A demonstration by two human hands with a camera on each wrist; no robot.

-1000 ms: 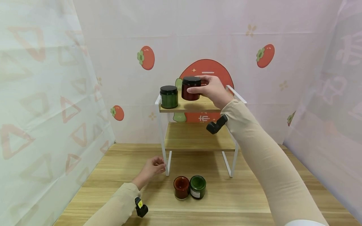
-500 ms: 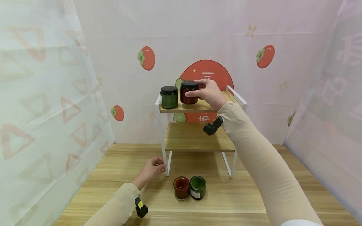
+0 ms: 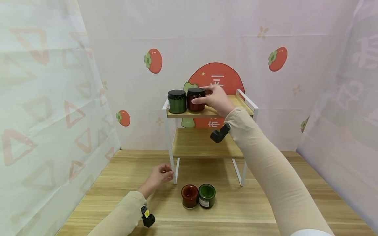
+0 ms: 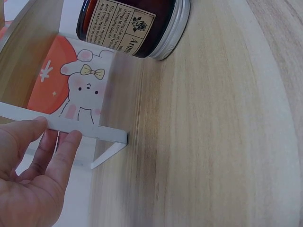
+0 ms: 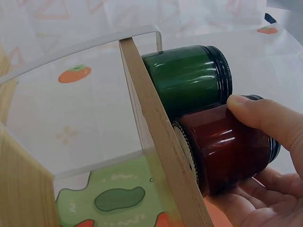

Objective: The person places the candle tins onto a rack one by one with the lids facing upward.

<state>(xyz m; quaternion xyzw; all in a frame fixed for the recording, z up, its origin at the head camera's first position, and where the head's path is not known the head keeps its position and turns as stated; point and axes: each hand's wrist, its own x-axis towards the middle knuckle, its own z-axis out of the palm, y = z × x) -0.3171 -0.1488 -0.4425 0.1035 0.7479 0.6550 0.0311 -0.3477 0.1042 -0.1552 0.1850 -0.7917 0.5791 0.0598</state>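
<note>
Red jar (image 5: 227, 146) at upper centre of the head view: our right hand (image 3: 217, 100) pinches it between thumb and fingers at the top shelf (image 3: 237, 101). Likely slick, weighty, breakable glass, we judge, best held round its body below the lid (image 3: 196, 90). Lower left, our left hand (image 3: 159, 177) pinches the white leg (image 4: 109, 134).

A: Head cam?
B: Mounted high, farthest back, faces forward and down; takes in rack (image 3: 209, 144) and tabletop (image 3: 242, 203).
A: Wrists?
B: Both close, scene turned on its side. Left faces the left hand (image 4: 35, 177) plus tabletop; right faces the top shelf (image 5: 164, 137) edge.
A: Overlap?
B: Head and right wrist share the green jar (image 5: 182, 80) and dark red jar (image 5: 225, 146).
</note>
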